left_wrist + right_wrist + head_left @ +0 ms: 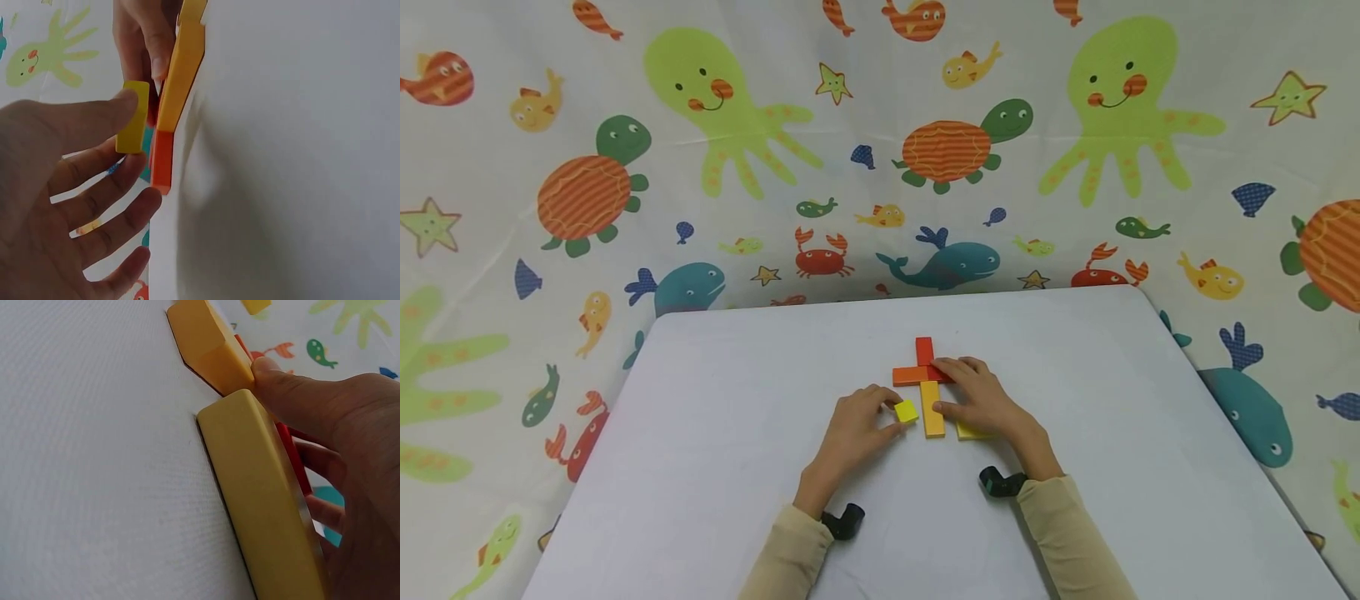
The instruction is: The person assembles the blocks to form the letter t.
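Our left hand [859,423] pinches a bright yellow block [906,412] between thumb and fingertips, holding it up off the white table [722,433]; in the left wrist view its other fingers spread apart. Just right of that grip lies an amber block [932,412], pointing away from us, and near its front end sits the yellow one. Our right hand [981,400] has its thumb apart from its fingers: the thumb touches the amber block's side, while the fingertips reach over a red block [937,375] ahead of it and partly cover it.

Ahead of the left fingertips an orange block [906,377] lies crosswise, and beyond both hands an orange-red block [924,352] points away, together making a cross with the red and amber ones. Under our right palm we see a pale yellow block [974,432], partly hidden, beside the amber one. Behind each hand a black device [844,522] sits at the wrist, next to a beige sleeve [790,550]. Beyond the table hangs a cloth [850,83] printed with sea creatures.
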`<state>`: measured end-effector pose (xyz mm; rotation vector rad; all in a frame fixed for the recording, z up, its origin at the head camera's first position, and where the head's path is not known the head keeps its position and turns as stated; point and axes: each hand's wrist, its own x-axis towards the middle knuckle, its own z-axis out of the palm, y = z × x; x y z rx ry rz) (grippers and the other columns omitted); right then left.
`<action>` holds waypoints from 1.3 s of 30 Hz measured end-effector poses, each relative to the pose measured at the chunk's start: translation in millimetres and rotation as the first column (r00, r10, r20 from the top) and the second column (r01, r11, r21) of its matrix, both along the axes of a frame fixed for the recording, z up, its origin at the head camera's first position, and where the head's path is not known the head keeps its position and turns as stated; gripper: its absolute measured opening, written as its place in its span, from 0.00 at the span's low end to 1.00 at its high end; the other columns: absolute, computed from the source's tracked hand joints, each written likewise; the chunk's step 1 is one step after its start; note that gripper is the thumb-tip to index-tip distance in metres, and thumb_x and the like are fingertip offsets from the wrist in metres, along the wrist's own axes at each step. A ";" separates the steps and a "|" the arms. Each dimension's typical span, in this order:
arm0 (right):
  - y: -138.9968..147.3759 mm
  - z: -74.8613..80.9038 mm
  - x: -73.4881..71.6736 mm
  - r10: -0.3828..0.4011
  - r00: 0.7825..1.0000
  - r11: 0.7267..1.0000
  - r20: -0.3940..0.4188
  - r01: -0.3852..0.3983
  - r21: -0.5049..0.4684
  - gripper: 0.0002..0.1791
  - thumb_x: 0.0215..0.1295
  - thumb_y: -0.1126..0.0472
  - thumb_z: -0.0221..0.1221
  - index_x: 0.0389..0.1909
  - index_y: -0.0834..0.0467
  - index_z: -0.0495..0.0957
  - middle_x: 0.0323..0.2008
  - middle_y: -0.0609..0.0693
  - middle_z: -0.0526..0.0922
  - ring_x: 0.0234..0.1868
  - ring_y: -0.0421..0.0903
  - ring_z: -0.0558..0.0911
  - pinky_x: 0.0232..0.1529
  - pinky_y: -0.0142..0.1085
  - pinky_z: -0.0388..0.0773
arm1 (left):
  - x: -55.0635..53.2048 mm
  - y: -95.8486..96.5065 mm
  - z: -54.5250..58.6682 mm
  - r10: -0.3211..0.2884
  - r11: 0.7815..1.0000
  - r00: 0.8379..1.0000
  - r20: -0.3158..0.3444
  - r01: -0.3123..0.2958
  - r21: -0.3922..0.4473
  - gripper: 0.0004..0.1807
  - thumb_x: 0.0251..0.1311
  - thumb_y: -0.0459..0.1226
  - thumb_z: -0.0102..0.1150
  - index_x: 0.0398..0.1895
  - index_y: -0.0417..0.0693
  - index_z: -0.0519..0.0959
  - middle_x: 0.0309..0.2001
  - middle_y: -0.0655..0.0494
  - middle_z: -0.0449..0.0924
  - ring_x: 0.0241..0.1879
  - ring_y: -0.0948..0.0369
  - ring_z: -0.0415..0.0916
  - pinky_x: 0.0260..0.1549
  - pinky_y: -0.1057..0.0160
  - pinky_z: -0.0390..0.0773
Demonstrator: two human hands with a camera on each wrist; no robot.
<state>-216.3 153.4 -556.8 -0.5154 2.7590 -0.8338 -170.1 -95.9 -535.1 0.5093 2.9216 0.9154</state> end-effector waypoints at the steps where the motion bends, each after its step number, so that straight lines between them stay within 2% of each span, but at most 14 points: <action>1: 0.1 0.1 0.0 0.002 1.000 1.000 -0.004 -0.002 0.001 0.44 0.67 0.40 0.65 0.81 0.45 0.60 0.80 0.51 0.64 0.81 0.65 0.55 0.74 0.72 0.57 | 2.2 1.6 -0.2 -0.005 1.000 1.000 -0.009 0.005 -0.001 0.18 0.60 0.43 0.75 0.53 0.54 0.83 0.47 0.60 0.86 0.43 0.61 0.77 0.51 0.54 0.76; 8: 0.7 1.5 0.6 0.006 1.000 1.000 -0.016 -0.006 0.006 0.44 0.67 0.41 0.66 0.81 0.46 0.61 0.80 0.52 0.64 0.80 0.65 0.55 0.75 0.71 0.57 | 24.3 15.0 -1.9 -0.002 1.000 0.995 -0.097 0.001 -0.002 0.18 0.59 0.44 0.76 0.51 0.53 0.85 0.45 0.60 0.87 0.37 0.64 0.74 0.48 0.54 0.77; 12: 0.9 1.5 0.5 0.011 1.000 1.000 -0.019 -0.010 0.012 0.44 0.67 0.41 0.66 0.81 0.46 0.61 0.80 0.52 0.64 0.80 0.65 0.56 0.75 0.71 0.58 | 37.1 23.0 -1.9 0.003 1.000 0.990 -0.139 -0.003 -0.004 0.18 0.57 0.45 0.78 0.50 0.54 0.85 0.44 0.61 0.87 0.34 0.66 0.72 0.50 0.53 0.78; 17: 1.1 2.5 0.7 0.013 1.000 1.000 -0.019 -0.012 0.017 0.44 0.67 0.41 0.66 0.81 0.47 0.61 0.80 0.53 0.64 0.80 0.64 0.56 0.75 0.71 0.57 | 48.7 33.7 -3.4 0.014 0.999 0.990 -0.138 -0.019 -0.031 0.19 0.56 0.46 0.79 0.48 0.54 0.85 0.43 0.61 0.87 0.34 0.66 0.73 0.54 0.51 0.78; 23: 1.3 3.2 0.9 0.016 1.000 1.000 -0.019 -0.015 0.022 0.44 0.67 0.41 0.65 0.81 0.46 0.61 0.80 0.52 0.64 0.80 0.64 0.56 0.75 0.70 0.57 | 59.3 47.0 -9.7 0.072 0.996 0.991 -0.114 -0.077 -0.041 0.20 0.53 0.45 0.80 0.48 0.52 0.85 0.42 0.61 0.88 0.43 0.63 0.82 0.52 0.52 0.77; 30: 2.3 2.3 -0.4 0.020 0.999 1.000 -0.033 -0.019 0.023 0.44 0.67 0.41 0.65 0.81 0.47 0.61 0.80 0.52 0.65 0.80 0.64 0.57 0.75 0.70 0.58 | 63.6 60.6 -12.5 0.128 0.991 0.987 -0.097 -0.130 -0.011 0.22 0.51 0.44 0.82 0.47 0.53 0.84 0.43 0.60 0.88 0.44 0.61 0.83 0.50 0.54 0.76; 39: 2.4 1.0 -1.1 0.015 1.000 0.999 -0.017 -0.014 0.029 0.44 0.67 0.40 0.65 0.81 0.46 0.61 0.80 0.51 0.64 0.80 0.64 0.56 0.75 0.71 0.57 | 62.1 72.0 -15.2 0.164 0.985 0.985 -0.060 -0.167 -0.044 0.22 0.51 0.46 0.82 0.47 0.53 0.84 0.40 0.62 0.85 0.42 0.60 0.79 0.50 0.54 0.76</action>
